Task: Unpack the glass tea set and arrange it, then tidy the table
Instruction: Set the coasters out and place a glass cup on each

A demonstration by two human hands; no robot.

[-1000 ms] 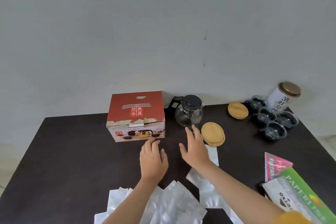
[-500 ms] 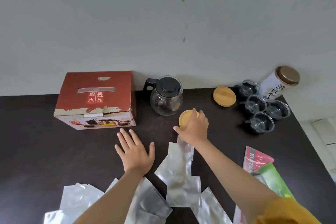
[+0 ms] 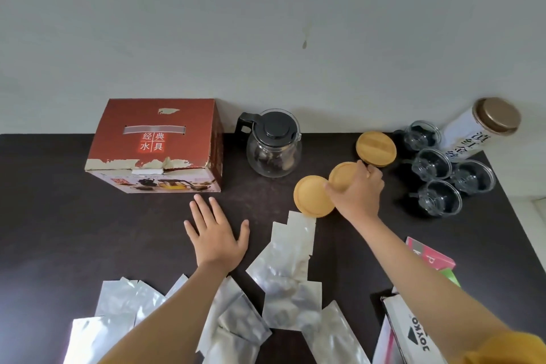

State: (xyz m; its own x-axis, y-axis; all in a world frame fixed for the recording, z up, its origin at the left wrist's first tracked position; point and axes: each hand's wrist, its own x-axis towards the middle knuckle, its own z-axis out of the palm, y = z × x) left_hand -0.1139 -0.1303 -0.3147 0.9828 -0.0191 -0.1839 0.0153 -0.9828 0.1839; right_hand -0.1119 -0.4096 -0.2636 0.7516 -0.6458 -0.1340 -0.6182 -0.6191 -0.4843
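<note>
Your right hand (image 3: pixel 356 193) grips a round bamboo coaster (image 3: pixel 342 176) — lifted off another (image 3: pixel 311 196) — your left hand (image 3: pixel 217 235) lies flat, fingers spread, on the dark table (image 3: pixel 59 216).

Clear glass teapot (image 3: pixel 274 151); matt wooden coasters (image 3: pixel 312 195); shiny foil sachets (image 3: pixel 288 263); worn cardboard box (image 3: pixel 156 146)

Two bare forearms in view, no watch, rings or bands on either. Left hand (image 3: pixel 217 238) & right hand (image 3: pixel 356 195) both ungloved, nails short & plain. Mustard-yellow sleeve (image 3: pixel 508 347) at bottom-right corner on right upper arm only; left arm bare to frame edge.
</note>
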